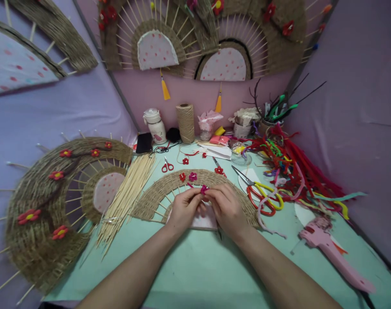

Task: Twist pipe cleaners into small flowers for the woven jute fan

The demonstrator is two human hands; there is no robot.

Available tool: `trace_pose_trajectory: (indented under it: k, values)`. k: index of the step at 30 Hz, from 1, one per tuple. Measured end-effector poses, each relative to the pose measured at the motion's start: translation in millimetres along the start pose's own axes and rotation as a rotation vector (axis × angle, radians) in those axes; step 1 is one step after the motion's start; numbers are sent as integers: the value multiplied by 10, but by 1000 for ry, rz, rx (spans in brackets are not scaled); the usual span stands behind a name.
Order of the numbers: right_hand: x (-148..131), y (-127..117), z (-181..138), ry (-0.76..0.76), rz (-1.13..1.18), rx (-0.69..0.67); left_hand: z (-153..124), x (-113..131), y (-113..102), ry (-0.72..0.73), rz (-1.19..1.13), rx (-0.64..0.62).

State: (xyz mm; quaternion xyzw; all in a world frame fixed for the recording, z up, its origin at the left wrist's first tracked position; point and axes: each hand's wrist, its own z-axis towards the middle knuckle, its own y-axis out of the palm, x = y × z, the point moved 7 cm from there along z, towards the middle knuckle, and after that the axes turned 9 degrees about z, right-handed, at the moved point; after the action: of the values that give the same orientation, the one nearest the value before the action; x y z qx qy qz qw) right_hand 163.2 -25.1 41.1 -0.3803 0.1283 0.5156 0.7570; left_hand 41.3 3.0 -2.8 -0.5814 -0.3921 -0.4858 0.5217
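Note:
My left hand (183, 209) and my right hand (226, 208) meet over a woven straw fan piece (157, 193) lying on the green table. Both pinch a small magenta pipe-cleaner flower (203, 189) between their fingertips, just above the fan's inner arc. A second magenta flower (192, 176) and a red flower (182, 176) sit on the weave right behind the hands. The fan's pale centre is mostly hidden under my hands.
A bundle of bamboo sticks (127, 195) lies to the left, beside a finished fan (50, 206). Yellow-red scissors (263, 193), a pile of pipe cleaners (292, 171) and a pink glue gun (331, 253) lie to the right. Small red scissors (167, 166), twine spool (185, 123) and jars stand behind.

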Motion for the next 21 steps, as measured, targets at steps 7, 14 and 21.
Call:
trace_pose_trajectory:
  k: [7, 14, 21]
  values:
    - [-25, -107, 35, 12, 80, 90, 47, -84, -62, -22, -120, 3]
    - [96, -100, 83, 204, 163, 90, 57, -133, -49, -25, -76, 3]
    - [262, 69, 37, 432, 204, -70, 40, -89, -70, 5, 15, 24]
